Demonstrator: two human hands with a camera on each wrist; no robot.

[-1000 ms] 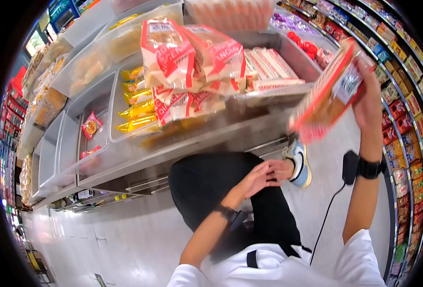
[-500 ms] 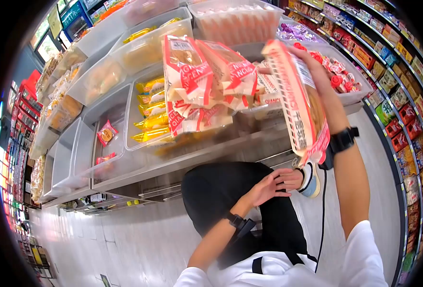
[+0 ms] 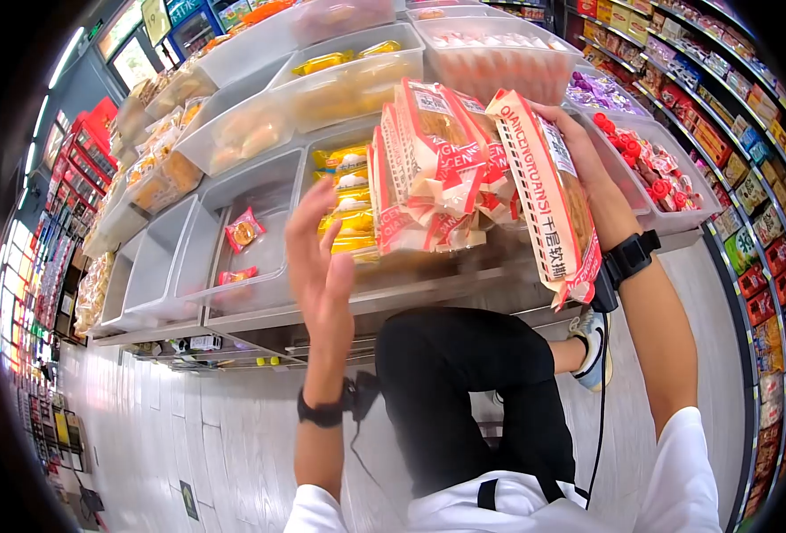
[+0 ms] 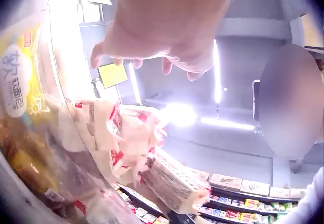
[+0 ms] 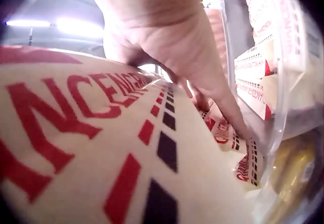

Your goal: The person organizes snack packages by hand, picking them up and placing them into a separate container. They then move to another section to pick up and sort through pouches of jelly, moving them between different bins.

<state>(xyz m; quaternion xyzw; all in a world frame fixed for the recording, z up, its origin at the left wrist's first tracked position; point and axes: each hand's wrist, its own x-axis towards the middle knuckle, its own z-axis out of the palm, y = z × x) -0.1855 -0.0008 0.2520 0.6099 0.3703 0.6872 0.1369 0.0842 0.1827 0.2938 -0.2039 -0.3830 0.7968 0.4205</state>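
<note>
My right hand (image 3: pixel 579 151) grips a long bread pack (image 3: pixel 548 204) in a white and red wrapper at its upper part, tilted beside a pile of matching bread packs (image 3: pixel 437 160). In the right wrist view the held pack's lettered side (image 5: pixel 86 107) fills the foreground, below the hand (image 5: pixel 162 36). Raised in front of the bins, my left hand (image 3: pixel 322 275) has its fingers extended and holds nothing. It overlaps the edge of the bin of yellow packets (image 3: pixel 353 213). From the left wrist, the hand (image 4: pixel 162 26) hangs above the piled packs (image 4: pixel 126 138).
Left of the pile, a clear bin (image 3: pixel 273 191) holds a few small red packets (image 3: pixel 243 231). More bins stand behind, one with yellow packs (image 3: pixel 348 58). A bin of red-topped sweets (image 3: pixel 650 164) stands at right, before stocked shelves (image 3: pixel 757 213). My bent knee (image 3: pixel 464 346) is below the counter edge.
The right hand has brought the bread pack leftward from the right side to beside the pile. My left hand has risen from the knee to the bins. The head view has shifted.
</note>
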